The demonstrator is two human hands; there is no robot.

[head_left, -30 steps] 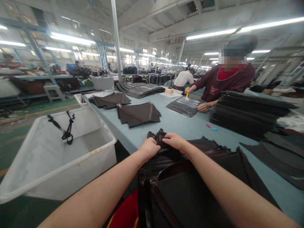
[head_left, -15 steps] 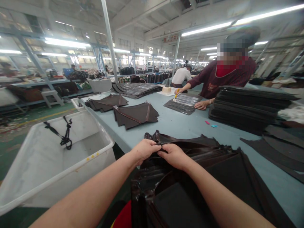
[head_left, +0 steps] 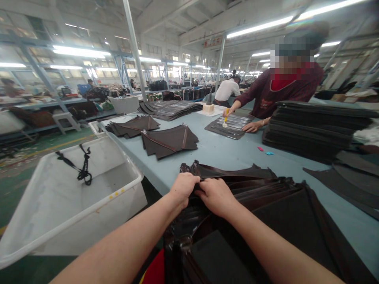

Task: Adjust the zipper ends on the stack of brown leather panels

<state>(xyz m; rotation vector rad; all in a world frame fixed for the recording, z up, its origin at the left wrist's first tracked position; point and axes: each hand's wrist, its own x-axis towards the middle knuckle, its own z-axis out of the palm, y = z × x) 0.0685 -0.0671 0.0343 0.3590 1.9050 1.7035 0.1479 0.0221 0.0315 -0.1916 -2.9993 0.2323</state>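
A pile of black sheet panels with glossy dark-brown binding [head_left: 284, 217] lies in front of me, over the table's near edge. At its far left corner, my left hand [head_left: 184, 189] is closed, gripping the edge of one panel. My right hand [head_left: 217, 196] sits right beside it, fingers curled and pinching the same bound edge. The fingertips of both hands almost meet, and the exact spot they hold is partly hidden. Just beyond them, bunched shiny corners [head_left: 189, 167] stick up. More glossy folded ends [head_left: 180, 240] show below my wrists.
A white bin [head_left: 97, 209] with a black cord [head_left: 83, 171] stands at left. On the blue-grey table [head_left: 225, 161] lie bound panels [head_left: 170, 141] and a tall black stack [head_left: 314, 130]. Across it, a co-worker's hand [head_left: 227, 113] moves a yellow-handled brush over a ribbed panel [head_left: 237, 122].
Both my hands have turned and curled further around the bound edge, staying at the same corner. The co-worker's brush has moved a little along the ribbed panel. My view has shifted slightly.
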